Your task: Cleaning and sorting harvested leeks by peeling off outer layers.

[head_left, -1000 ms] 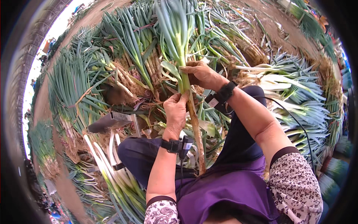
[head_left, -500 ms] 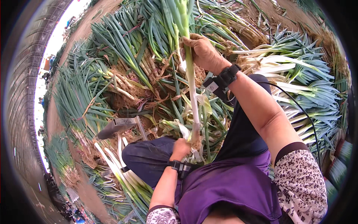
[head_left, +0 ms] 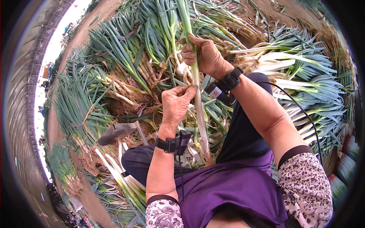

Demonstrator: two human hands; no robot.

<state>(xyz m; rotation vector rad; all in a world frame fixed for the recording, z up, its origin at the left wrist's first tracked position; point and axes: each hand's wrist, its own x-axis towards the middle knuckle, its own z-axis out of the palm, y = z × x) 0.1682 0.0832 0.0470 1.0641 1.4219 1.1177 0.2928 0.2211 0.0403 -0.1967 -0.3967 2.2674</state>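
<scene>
A long leek (head_left: 200, 110) stands nearly upright before me, its green leaves at the top and its pale root end down by my lap. My right hand (head_left: 205, 55) is closed around the green part just above the white shank. Below it, my left hand (head_left: 176, 102) pinches at the side of the same leek with thumb and forefinger. Whether a strip of outer leaf lies between those fingertips I cannot tell. Peeled leaf scraps (head_left: 194, 152) lie about the root end.
Untrimmed leeks (head_left: 125, 49) with brown roots lie heaped ahead and to the left. Cleaned white leeks (head_left: 300, 68) are stacked at the right, and several more (head_left: 125, 182) lie by my left knee. A grey metal blade-like piece (head_left: 117, 133) stands beside that knee.
My left hand has risen from the root end to the middle of the leek and now pinches there. My right hand still grips the leek, with its fingers wrapped further round.
</scene>
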